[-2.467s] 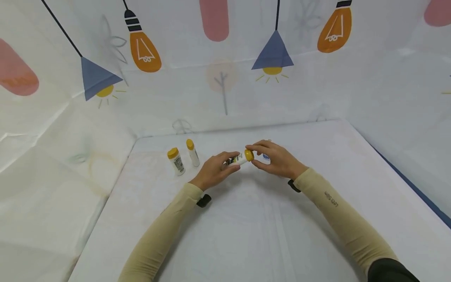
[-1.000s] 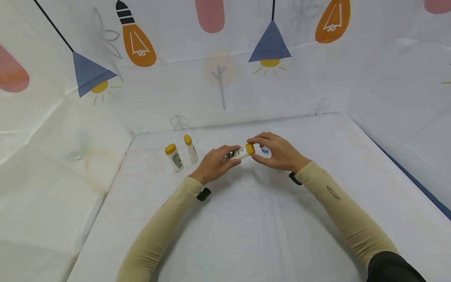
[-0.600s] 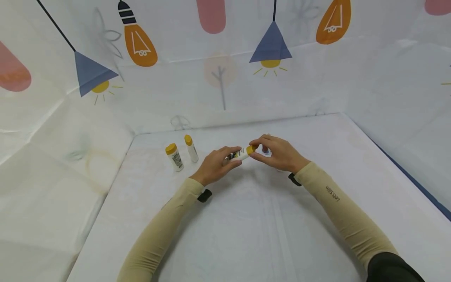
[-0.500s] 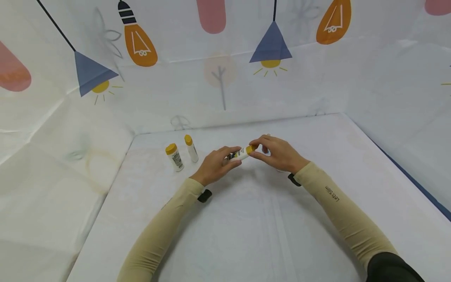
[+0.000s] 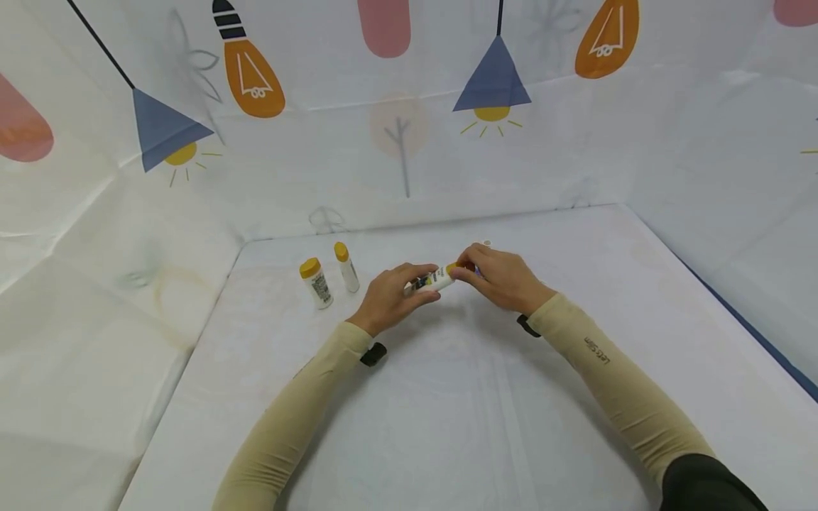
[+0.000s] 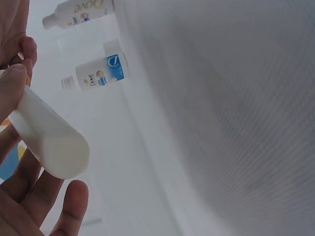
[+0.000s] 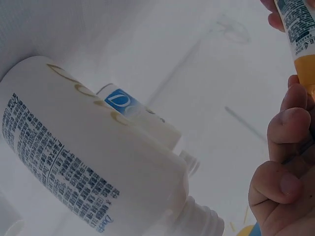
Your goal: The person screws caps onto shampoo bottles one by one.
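Note:
Tilted above the table, a white bottle with a printed label is held by my left hand, thumb on one side and fingers on the other. Its smooth white side faces the left wrist view. At the other end, the thumb and fingers of my right hand pinch the yellow-orange cap, mostly covering it in the head view. The right hand's remaining fingers curl inward. Behind that hand, largely hidden from the head camera, stand a large white Dove bottle and a smaller one with a blue patch, both showing bare necks.
Left of the hands, a wider yellow-capped white bottle and a slimmer one stand on the white-covered table. A white sheet wall printed with lamps rises behind the table's far edge.
My right hand has turned, and its fingers have closed further around the cap, which shows less now. The left hand and bottle have stayed nearly in place.

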`<action>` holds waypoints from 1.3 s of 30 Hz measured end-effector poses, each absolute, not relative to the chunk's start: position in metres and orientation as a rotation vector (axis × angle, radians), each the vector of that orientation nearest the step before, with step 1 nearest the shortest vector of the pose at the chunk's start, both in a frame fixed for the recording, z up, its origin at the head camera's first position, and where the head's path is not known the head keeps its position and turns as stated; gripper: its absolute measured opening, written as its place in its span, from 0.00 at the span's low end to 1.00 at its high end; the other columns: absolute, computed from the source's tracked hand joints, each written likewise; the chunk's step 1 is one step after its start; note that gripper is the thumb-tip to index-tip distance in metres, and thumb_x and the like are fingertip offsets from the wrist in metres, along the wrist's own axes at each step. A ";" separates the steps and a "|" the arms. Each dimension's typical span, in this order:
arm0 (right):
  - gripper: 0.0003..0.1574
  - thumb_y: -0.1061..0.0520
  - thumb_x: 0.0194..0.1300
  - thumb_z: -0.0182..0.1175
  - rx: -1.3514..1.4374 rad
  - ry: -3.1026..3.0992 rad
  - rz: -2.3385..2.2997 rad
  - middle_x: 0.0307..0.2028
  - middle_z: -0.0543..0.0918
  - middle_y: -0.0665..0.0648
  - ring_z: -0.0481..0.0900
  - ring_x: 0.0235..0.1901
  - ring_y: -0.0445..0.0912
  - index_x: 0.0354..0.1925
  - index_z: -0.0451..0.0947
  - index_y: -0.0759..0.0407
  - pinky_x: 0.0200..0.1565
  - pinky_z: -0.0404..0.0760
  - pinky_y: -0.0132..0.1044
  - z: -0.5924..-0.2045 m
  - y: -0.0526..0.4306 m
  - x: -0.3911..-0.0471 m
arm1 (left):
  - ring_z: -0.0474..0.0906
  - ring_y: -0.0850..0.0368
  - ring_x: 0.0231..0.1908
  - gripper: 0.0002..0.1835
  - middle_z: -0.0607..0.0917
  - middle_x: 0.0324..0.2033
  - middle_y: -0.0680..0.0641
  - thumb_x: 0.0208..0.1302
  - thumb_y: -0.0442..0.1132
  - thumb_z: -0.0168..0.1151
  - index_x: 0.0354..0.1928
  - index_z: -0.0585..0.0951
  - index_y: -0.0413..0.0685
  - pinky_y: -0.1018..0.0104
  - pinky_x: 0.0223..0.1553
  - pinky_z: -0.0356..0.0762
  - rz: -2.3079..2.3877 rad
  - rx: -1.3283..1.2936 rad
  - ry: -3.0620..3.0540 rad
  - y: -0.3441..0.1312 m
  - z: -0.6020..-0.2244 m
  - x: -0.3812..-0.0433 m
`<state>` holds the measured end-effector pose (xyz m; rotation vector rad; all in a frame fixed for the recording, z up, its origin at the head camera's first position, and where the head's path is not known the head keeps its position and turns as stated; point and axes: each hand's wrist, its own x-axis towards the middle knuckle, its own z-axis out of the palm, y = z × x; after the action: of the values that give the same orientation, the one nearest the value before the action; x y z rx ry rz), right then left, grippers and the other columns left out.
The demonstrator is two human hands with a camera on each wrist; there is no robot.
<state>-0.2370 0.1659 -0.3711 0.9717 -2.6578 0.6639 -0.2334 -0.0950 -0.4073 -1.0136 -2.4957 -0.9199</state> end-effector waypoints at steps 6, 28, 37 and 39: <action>0.21 0.38 0.79 0.51 0.943 -2.681 0.660 0.36 0.78 0.46 0.73 0.26 0.41 0.44 0.78 0.52 0.30 0.74 0.38 -0.374 0.163 -0.236 | 0.74 0.60 0.29 0.28 0.87 0.44 0.50 0.63 0.53 0.72 0.63 0.81 0.53 0.65 0.31 0.72 -0.903 -0.989 -2.484 -0.093 -0.408 -0.233; 0.31 0.33 0.79 0.45 0.766 -2.778 0.933 0.23 0.77 0.50 0.71 0.21 0.46 0.35 0.81 0.52 0.26 0.70 0.41 -0.370 0.154 -0.237 | 0.77 0.55 0.30 0.31 0.84 0.37 0.48 0.49 0.51 0.82 0.57 0.84 0.53 0.60 0.30 0.74 -0.620 -0.864 -2.252 -0.084 -0.409 -0.231; 0.31 0.48 0.73 0.63 1.071 -2.566 0.931 0.42 0.81 0.52 0.77 0.30 0.42 0.69 0.71 0.56 0.34 0.77 0.39 -0.372 0.160 -0.239 | 0.81 0.58 0.36 0.30 0.87 0.45 0.49 0.59 0.55 0.75 0.61 0.82 0.53 0.59 0.35 0.75 -0.663 -0.856 -2.316 -0.093 -0.414 -0.237; 0.34 0.52 0.72 0.65 1.140 -2.523 0.919 0.43 0.81 0.53 0.76 0.30 0.41 0.72 0.69 0.55 0.34 0.77 0.40 -0.372 0.162 -0.240 | 0.82 0.57 0.38 0.30 0.87 0.47 0.48 0.61 0.54 0.74 0.63 0.81 0.52 0.58 0.37 0.76 -0.683 -0.867 -2.335 -0.094 -0.414 -0.237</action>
<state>-0.2403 0.1622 -0.3724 1.1396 -2.5228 0.9190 -0.2370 -0.0942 -0.4141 -0.8666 -2.3352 -0.6832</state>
